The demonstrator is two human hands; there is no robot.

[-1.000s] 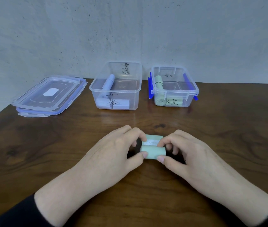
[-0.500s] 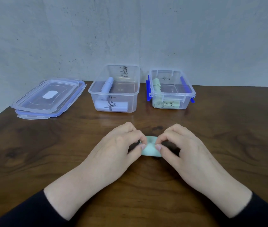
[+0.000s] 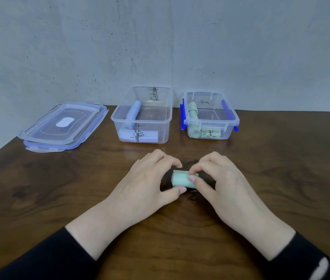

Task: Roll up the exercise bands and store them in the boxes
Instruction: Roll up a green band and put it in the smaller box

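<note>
Pale green, the rolled exercise band [image 3: 181, 179] lies just below the middle of the head view, on the dark wooden table [image 3: 39, 188], pinched from both ends by two hands. The left hand [image 3: 150, 184] curls round its left end, the thumb tucked under the near side and the fingers arched over the far side. The right hand [image 3: 218, 182] pinches the right end, its thumb tip pressed on the roll's front face and the forefinger bent over the top. Black sleeves cover both forearms at the bottom of the frame. Above the hands, near the wall, stand two clear plastic boxes, well apart from the roll. The left box [image 3: 142, 116], upper centre, carries black handwriting on its walls and holds two lavender rolled bands [image 3: 133, 112], one leaning along its left side and one lying across its front. The right box [image 3: 209, 116], upper right of centre, has blue clips and holds two green rolled bands [image 3: 192, 110] placed the same way. At the upper left, two clear lids [image 3: 63, 126] with blue trim are stacked flat on the table.
</note>
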